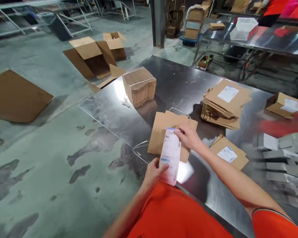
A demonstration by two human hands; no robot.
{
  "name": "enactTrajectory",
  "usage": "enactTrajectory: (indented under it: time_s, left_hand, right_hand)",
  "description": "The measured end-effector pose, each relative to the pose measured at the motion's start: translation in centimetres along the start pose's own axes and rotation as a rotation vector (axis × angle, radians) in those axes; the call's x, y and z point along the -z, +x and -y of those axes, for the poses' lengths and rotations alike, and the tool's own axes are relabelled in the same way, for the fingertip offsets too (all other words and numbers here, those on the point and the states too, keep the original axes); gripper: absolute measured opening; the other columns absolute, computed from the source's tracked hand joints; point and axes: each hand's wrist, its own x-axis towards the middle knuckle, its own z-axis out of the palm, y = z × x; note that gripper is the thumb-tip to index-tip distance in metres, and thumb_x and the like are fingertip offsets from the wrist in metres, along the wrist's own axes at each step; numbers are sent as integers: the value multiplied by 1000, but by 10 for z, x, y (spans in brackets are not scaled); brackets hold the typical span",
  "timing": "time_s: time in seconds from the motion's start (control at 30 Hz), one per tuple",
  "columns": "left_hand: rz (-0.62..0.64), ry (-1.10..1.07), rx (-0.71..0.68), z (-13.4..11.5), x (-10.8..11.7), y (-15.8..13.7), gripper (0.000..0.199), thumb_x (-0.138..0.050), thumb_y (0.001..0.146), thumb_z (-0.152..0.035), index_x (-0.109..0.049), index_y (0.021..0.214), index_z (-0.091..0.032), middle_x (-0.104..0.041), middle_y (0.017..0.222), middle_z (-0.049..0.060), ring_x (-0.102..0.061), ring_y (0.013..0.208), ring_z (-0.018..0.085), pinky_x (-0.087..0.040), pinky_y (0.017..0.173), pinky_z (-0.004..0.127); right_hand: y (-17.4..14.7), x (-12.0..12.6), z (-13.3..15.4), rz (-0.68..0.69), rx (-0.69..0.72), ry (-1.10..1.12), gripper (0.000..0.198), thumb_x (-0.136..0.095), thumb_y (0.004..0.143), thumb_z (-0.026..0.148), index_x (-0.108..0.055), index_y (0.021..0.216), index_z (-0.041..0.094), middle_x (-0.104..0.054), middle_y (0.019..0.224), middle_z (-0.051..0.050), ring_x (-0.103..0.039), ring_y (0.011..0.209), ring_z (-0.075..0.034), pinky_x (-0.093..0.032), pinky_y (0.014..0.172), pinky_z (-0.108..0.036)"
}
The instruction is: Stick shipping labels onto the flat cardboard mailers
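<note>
A strip of white printed labels (171,155) with blue bands is held between my two hands near the table's front edge. My left hand (155,172) pinches its lower left side, thumb on top. At the upper end, the fingers of my right hand (187,135) are closed on the strip's top corner. Beneath it lie flat brown cardboard pieces (157,132), partly covered by the labels and my right hand. To the right of my right forearm are a few flat cardboard pieces (220,148) with a white label on top.
The metal table (173,72) carries a strapped cardboard bundle (141,87) and a labelled cardboard stack (221,102). Small white boxes (285,162) and a folded carton (285,105) stand at right. Open cartons (94,59) sit on the floor beyond. A grey pillar (158,23) rises behind.
</note>
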Motion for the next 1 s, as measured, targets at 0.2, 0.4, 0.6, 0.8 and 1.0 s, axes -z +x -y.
enactTrajectory:
  time_s: [0.2, 0.4, 0.6, 0.8, 1.0]
  left_hand:
    - [13, -43, 137, 47, 20, -9, 46, -83, 56, -51, -71, 77, -11, -71, 72, 6, -63, 64, 20, -49, 58, 28]
    - [-179, -61, -34, 42, 70, -27, 41, -78, 66, -55, -77, 72, -14, -74, 68, 6, -69, 60, 24, -57, 56, 32]
    - [-175, 130, -416, -9, 46, 48, 41, -68, 81, -53, -80, 94, -17, -78, 109, 12, -70, 108, 29, -54, 101, 40]
    - [-199, 330, -499, 2, 29, 61, 40, -55, 90, -44, -77, 111, -18, -76, 119, 11, -69, 114, 28, -52, 104, 42]
    - [-34, 370, -483, 2, 20, 48, 41, -56, 90, -46, -77, 112, -20, -73, 125, 10, -67, 118, 29, -52, 105, 40]
  right_hand:
    - [52, -6, -28, 206, -36, -476, 53, -76, 84, 45, -57, 122, 13, -62, 120, -15, -55, 113, -33, -44, 95, -45]
    - [40, -20, -14, 102, -24, -699, 49, -49, 99, 28, -50, 144, 8, -58, 136, -22, -55, 122, -35, -44, 104, -50]
    - [51, -55, -15, 97, -80, -719, 60, -42, 100, 27, -34, 154, 0, -29, 161, -22, -25, 151, -37, -20, 123, -59]
    - [-7, -62, -12, 282, 240, -641, 45, -46, 100, 35, -58, 138, 14, -54, 145, -16, -41, 143, -32, -14, 127, -58]
    - [-57, -7, -66, -410, -557, -449, 82, -56, 92, 56, -34, 153, 6, -29, 157, -32, -29, 146, -48, -28, 110, -75]
